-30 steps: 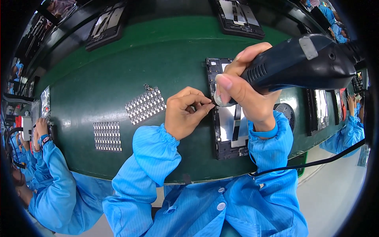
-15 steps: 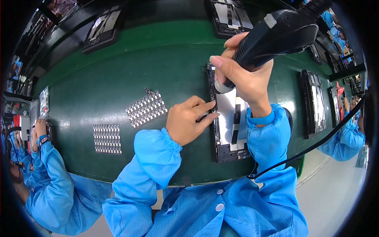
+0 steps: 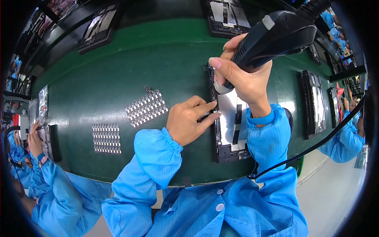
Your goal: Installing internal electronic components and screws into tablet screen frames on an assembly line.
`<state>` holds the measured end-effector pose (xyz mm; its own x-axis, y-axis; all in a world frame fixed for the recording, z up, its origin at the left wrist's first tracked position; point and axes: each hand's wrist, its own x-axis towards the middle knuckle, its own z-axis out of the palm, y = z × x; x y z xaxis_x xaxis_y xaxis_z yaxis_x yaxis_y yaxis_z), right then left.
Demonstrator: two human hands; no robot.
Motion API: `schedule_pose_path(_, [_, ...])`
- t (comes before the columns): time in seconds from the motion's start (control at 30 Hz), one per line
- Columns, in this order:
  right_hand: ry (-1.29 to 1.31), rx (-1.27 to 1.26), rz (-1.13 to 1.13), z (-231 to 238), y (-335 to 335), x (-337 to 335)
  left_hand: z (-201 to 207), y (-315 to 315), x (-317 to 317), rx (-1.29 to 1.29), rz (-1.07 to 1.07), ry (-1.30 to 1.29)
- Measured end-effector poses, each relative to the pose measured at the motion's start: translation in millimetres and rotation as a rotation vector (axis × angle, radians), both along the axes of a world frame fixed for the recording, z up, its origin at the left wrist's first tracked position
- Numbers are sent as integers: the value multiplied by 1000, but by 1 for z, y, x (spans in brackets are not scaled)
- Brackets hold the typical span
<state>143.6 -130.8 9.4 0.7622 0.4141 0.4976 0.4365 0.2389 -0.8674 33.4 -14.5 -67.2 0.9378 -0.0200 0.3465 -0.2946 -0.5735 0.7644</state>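
Note:
A black corded handheld tool (image 3: 272, 37) with a pale rounded tip is gripped in my right hand (image 3: 252, 85). Its tip is over the upper part of an opened flat electronic device (image 3: 226, 130), which has a black frame, a silver inner plate and a dark strip. My left hand (image 3: 187, 120) is closed at the device's left edge, thumb and forefinger touching the frame; whatever lies between them is too small to name. My right forearm and the tool cover part of the device. Left of my left hand lies a tilted sheet of small black-and-white labels (image 3: 146, 108).
A second label sheet (image 3: 106, 139) lies on the green table. Other opened devices stand at the right (image 3: 314, 104), the far middle (image 3: 225, 17) and the far left (image 3: 98, 28). A black cable (image 3: 312, 146) crosses at right. A co-worker's hand (image 3: 34, 140) is at far left.
Both my hands and the tool stay almost in place. At far left the co-worker's hand has shifted, showing more of a dark device beside it.

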Motion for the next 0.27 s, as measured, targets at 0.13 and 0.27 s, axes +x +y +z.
schedule_pose_path(0.13, [95, 36, 3, 3, 7, -10, -2, 1, -1, 23, 23, -60])
schedule_pose_path(0.27, [102, 29, 38, 1, 24, -16, 9, -3, -11, 258, -1, -322])
